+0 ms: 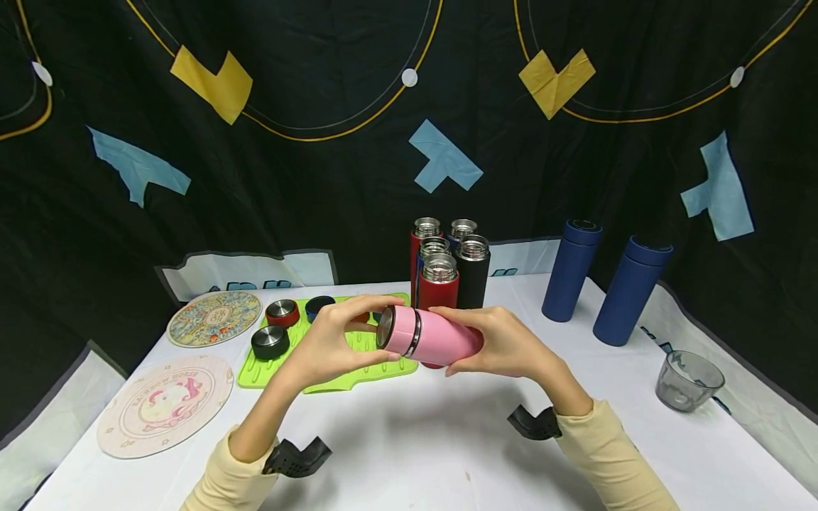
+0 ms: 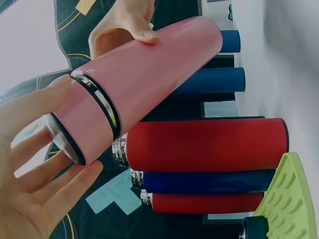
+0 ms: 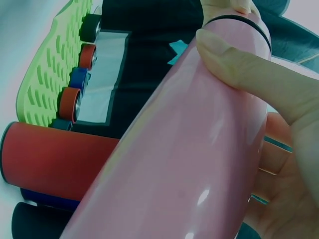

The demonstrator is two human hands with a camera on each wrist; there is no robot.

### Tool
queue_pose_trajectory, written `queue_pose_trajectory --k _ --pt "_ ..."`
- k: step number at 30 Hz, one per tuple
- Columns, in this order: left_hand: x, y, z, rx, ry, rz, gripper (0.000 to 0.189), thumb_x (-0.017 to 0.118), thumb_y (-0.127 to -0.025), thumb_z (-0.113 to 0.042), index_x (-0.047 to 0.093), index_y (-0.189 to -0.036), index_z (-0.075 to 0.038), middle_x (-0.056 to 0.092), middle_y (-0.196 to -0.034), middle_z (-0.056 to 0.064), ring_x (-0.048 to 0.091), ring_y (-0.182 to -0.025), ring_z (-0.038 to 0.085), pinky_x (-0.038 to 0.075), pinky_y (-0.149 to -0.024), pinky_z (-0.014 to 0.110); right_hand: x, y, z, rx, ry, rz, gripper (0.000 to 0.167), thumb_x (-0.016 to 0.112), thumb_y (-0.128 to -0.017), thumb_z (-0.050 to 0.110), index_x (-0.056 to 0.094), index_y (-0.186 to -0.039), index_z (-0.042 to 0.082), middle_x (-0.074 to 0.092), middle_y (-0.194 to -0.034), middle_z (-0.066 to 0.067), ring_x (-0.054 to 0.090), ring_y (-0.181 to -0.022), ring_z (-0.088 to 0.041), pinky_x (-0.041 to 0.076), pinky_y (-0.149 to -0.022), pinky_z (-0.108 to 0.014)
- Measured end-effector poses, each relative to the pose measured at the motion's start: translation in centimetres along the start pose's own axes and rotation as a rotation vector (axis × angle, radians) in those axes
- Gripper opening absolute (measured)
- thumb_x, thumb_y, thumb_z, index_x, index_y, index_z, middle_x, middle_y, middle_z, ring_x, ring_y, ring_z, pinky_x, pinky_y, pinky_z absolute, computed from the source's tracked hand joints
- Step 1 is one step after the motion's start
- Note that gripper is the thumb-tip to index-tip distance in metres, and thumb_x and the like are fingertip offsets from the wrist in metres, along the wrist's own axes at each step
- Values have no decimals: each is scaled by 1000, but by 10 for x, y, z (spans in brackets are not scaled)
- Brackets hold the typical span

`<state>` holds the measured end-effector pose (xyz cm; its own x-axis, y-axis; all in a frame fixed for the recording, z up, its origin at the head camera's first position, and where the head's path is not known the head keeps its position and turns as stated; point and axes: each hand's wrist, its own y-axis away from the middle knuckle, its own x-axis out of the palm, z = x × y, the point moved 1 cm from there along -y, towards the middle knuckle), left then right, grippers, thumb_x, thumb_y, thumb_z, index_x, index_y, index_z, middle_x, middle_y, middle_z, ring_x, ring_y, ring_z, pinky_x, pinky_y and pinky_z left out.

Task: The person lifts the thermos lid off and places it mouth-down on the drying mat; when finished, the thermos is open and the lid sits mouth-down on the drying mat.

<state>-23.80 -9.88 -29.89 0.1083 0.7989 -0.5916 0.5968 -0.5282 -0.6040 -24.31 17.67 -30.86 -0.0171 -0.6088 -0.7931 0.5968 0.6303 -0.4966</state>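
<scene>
A pink thermos bottle [image 1: 447, 341] is held up over the white table, tilted nearly on its side, with its capped end toward the left. My right hand [image 1: 514, 344] grips the body, thumb along one side and fingers round the other. At the other end my left hand [image 1: 329, 344] holds the pink lid [image 2: 87, 122] between thumb and fingertips. The lid has a steel top and sits on the bottle, with a shiny dark band at the joint. Behind the bottle stand several lidless thermos bottles, among them a red one [image 1: 439, 287] and a black one [image 1: 473, 277].
A green drying mat [image 1: 262, 372] carries several loose lids, including a black lid [image 1: 270, 343] and a red lid [image 1: 282, 313]. Two round mats, one patterned [image 1: 214, 319] and one pink [image 1: 169, 404], lie left. Blue thermoses [image 1: 571, 273] and a clear glass [image 1: 689, 383] stand right.
</scene>
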Motion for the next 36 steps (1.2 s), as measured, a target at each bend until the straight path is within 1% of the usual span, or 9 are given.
queue_pose_trajectory --k 3,8,10,19,22,25,28,33,36 --pt "-1 0 -1 -18 4 -26 64 86 -73 -23 60 -130 -12 63 -124 2 62 -104 17 56 -80 28 0 -1 1 -10 18 -22 80 92 -63 31 58 -134 16 68 -113 -1 64 -92 -14 56 -74 -27" --pt "-7 1 0 -93 19 -107 61 86 -73 -19 60 -129 -13 65 -118 3 65 -94 18 57 -77 29 -2 0 1 -15 65 -80 81 93 -62 28 58 -135 17 68 -113 -2 64 -94 -16 56 -74 -29" --pt "-9 1 1 -109 28 -118 61 86 -73 -17 60 -129 -13 64 -120 4 65 -93 19 57 -77 30 -4 1 0 -12 66 -95 82 93 -62 27 58 -135 18 68 -112 -2 64 -94 -16 56 -74 -29" --pt "-12 1 0 -125 10 -97 62 85 -74 -23 60 -130 -15 63 -121 2 65 -94 19 57 -78 29 -8 1 -2 0 41 -93 82 92 -63 30 57 -136 19 69 -109 -1 64 -92 -14 56 -73 -28" --pt "-15 2 1 -145 8 -96 62 86 -74 -24 60 -129 -15 63 -121 3 64 -94 19 57 -79 29 -9 2 -3 21 28 -86 82 92 -63 29 56 -137 19 69 -108 0 63 -92 -14 56 -74 -27" --pt "-19 4 4 -174 -17 -95 62 86 -74 -26 60 -129 -16 62 -121 2 64 -95 18 56 -79 29 -11 2 -5 56 -6 -86 83 92 -64 25 55 -138 19 68 -109 0 62 -93 -16 56 -74 -27" --pt "-23 6 6 -194 -50 -87 62 85 -74 -28 59 -130 -18 63 -120 2 63 -96 18 57 -79 30 -14 3 -9 70 -15 -104 85 92 -63 24 54 -139 18 68 -109 -2 62 -93 -17 57 -74 -27" --pt "-26 11 14 -210 -99 -67 64 84 -75 -31 58 -132 -21 63 -118 1 61 -96 17 57 -77 32 -18 2 -16 28 24 -154 91 93 -62 26 50 -142 12 69 -107 -7 63 -91 -18 57 -72 -29" --pt "-28 14 21 -218 -117 -64 64 84 -75 -32 58 -132 -21 63 -118 0 61 -94 16 58 -76 32 -18 4 -20 35 17 -185 91 93 -62 25 50 -141 10 70 -107 -8 64 -91 -19 57 -72 -30"
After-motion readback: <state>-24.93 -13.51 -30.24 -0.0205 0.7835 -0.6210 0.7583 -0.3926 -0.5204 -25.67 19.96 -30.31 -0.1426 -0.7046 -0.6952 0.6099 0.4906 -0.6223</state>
